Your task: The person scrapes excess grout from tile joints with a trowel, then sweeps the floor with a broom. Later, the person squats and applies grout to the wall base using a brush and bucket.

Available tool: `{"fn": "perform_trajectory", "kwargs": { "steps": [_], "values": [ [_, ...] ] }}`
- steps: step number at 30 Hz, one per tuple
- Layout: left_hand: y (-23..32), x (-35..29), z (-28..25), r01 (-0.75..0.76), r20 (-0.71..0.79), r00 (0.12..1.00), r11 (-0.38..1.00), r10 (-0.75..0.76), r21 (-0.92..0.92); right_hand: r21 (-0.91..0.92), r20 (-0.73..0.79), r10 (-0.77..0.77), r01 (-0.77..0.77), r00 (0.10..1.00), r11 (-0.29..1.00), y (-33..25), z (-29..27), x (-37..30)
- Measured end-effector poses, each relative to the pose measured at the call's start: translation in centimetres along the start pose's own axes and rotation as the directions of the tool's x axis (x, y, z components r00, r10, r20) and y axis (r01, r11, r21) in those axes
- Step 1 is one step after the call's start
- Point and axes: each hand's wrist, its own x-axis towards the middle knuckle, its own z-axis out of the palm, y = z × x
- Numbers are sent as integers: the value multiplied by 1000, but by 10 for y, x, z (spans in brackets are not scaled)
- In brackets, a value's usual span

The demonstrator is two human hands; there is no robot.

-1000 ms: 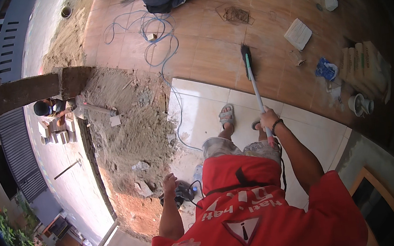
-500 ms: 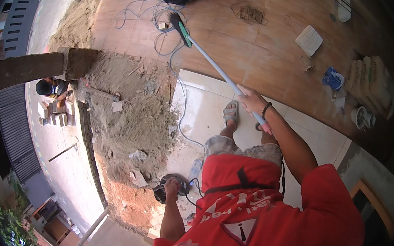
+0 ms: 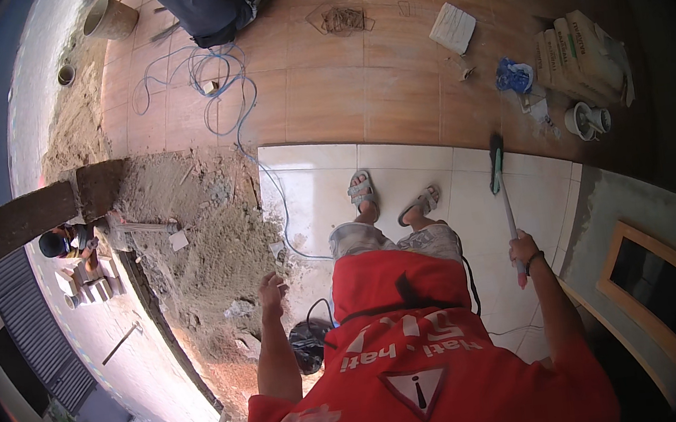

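My right hand point(image 3: 525, 248) is closed round the grip end of a broom point(image 3: 506, 204). The broom has a pale handle, a green head and dark bristles that lie over the white tiles, near their edge with the brown tiles. My left hand point(image 3: 273, 292) is raised over the rubble at the left, its fingers apart and nothing in them. Close below it, beside my red shirt, sits a shiny black object point(image 3: 310, 346) whose kind I cannot make out; a dark cord lies by it. My sandalled feet stand on the white tiles point(image 3: 399, 158).
Left of me is a sandy rubble strip point(image 3: 194, 269). A blue cord point(image 3: 241, 126) lies coiled on the brown tiles. Far right are stacked sacks point(image 3: 579, 58), a white pail point(image 3: 584, 120) and a white block point(image 3: 452, 29). A person point(image 3: 66, 242) works beside blocks at left.
My right hand has swung the broom from far ahead back toward my right side. My left hand has lifted off the black object. My view has turned and shifted.
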Motion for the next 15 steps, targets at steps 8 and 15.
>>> {"fn": "perform_trajectory", "kwargs": {
  "steps": [8,15],
  "values": [
    [-15,-29,-13,-24,-44,999,998,26,60,-26,308,-23,33,951,999,13,99,45],
    [-99,-99,11,57,-134,990,998,-54,23,263,337,-28,-65,941,963,25,106,44]
  ]
}}
